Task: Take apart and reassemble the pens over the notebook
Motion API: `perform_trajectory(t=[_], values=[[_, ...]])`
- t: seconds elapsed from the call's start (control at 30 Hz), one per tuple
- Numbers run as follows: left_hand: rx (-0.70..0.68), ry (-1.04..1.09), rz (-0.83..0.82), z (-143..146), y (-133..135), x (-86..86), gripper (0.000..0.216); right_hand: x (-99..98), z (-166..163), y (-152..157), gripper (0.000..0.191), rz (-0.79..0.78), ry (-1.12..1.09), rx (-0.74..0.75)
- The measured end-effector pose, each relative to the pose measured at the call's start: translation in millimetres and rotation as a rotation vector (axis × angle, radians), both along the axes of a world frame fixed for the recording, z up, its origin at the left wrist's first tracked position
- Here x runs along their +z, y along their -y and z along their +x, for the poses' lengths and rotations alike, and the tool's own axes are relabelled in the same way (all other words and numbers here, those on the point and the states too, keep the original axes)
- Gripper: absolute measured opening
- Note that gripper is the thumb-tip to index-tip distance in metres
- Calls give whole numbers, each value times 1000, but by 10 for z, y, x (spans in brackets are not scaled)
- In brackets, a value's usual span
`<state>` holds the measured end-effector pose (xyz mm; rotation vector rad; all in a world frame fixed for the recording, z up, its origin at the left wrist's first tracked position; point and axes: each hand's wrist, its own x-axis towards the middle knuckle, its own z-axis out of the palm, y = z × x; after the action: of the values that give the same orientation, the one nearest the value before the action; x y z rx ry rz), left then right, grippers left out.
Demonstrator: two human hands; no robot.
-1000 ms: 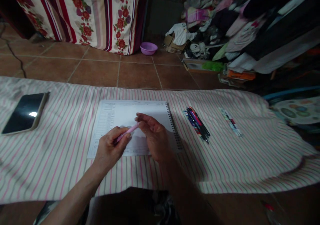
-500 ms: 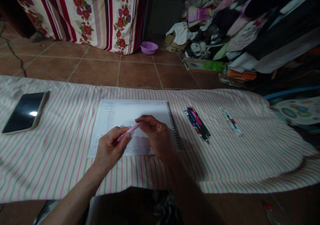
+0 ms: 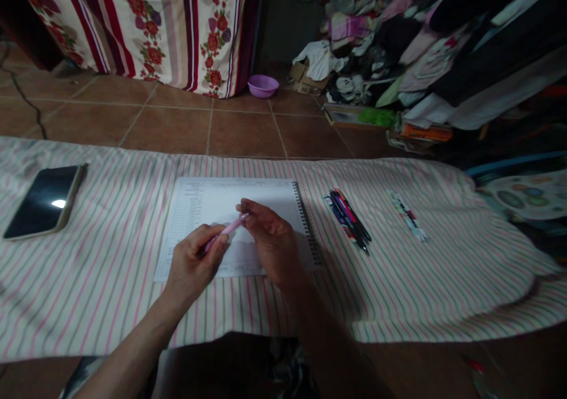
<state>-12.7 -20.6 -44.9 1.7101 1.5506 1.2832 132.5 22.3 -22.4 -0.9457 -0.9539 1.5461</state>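
Note:
A pink pen is held slantwise above a spiral-bound notebook. My left hand is closed round its lower left part. At the pen's upper right end, the thumb and fingers of my right hand pinch the tip. Whether a small part sits between those right fingers is too small to make out. Under both hands the notebook lies open at a mostly blank page, with printed columns along its left and the black spiral on its right.
Several pens lie bunched right of the notebook, and a slim pale patterned pen-like item lies farther right. A phone rests at the left on the striped cloth. Beyond are a purple basin and piled clothes.
The fingers of my right hand have lifted and loosened slightly at the pen's end, showing more of its tip. My left hand keeps its grip with little movement.

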Motion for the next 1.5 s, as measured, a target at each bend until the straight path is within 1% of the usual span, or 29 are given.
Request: perform_trajectory(t=[0.03,0.1,0.17,0.23,0.4,0.5,0.6,0.73,0.8,0.87,0.93,1.0,1.1,1.23,1.33,1.5], values=[[-3,27,-18,-4,0,-9,15,12,21,-2,25,-10,-1,13],[-23,82,-53,-10,1,-26,17,41,65,-10,21,-6,77,18],[-47,129,-81,-11,2,-40,18,68,100,-21,16,32,190,2],[-52,160,-97,-8,3,-47,19,83,118,-29,14,62,246,-7],[-31,187,-120,12,17,-44,20,67,104,-27,12,112,233,-17],[-15,176,-106,21,28,-41,21,63,73,-19,11,134,267,-36],[1,118,-69,20,33,-28,20,62,36,-10,11,185,302,-75],[17,-63,26,9,30,11,17,28,-11,2,11,243,335,-145],[17,-148,75,6,26,28,17,4,-26,6,11,259,373,-187],[15,-183,95,4,24,37,17,-7,-29,9,12,258,407,-218],[18,-159,69,6,26,45,17,5,-19,14,11,234,381,-192],[20,-102,22,11,31,59,16,39,0,22,11,206,291,-130],[-2,-33,-42,32,38,87,15,99,42,32,19,158,173,-56],[-33,63,-97,68,41,97,17,132,99,27,17,132,191,-18],[-41,106,-105,91,35,84,17,121,126,17,16,129,203,2],[-78,125,-88,122,5,61,16,107,151,-11,15,157,155,19]])
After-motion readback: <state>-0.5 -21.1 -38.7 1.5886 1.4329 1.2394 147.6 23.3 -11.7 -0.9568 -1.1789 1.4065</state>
